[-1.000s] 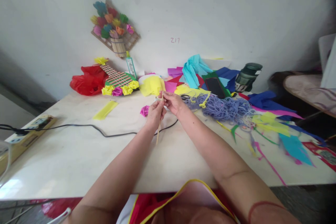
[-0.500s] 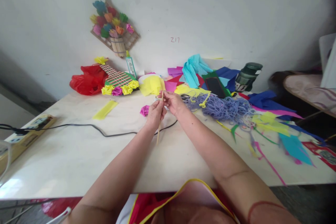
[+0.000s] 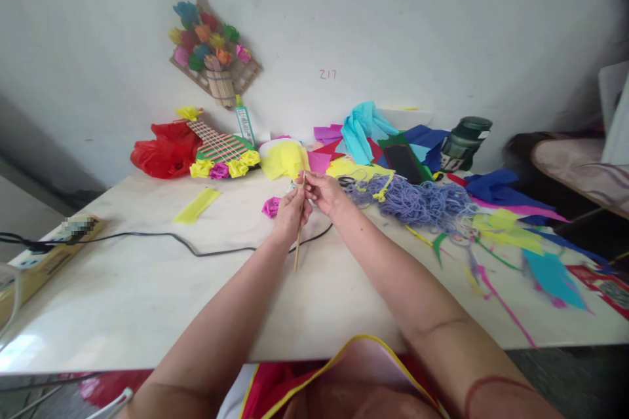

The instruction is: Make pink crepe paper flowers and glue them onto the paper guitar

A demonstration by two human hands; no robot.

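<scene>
Crumpled turquoise paper (image 3: 360,136), tangled violet-blue string (image 3: 425,203) and multicoloured wall-hung artificial flowers (image 3: 204,34) mark an indoor craft workspace.

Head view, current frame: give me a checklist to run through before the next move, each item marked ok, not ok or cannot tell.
1. Thin stick held: ok, the left hand grips it, lower end jutting toward the person.
2. Right hand at the stick's upper end: ok, its fingertips are there.
3. Stick's upper tip fully visible: not ok, fingers partly cover it.
4. Magenta paper flower free of the left hand: cannot tell, they appear side by side.
5. Yellow paper strip apart from both hands: ok.
6. Black cord away from the work: not ok, it runs behind the left forearm.
</scene>
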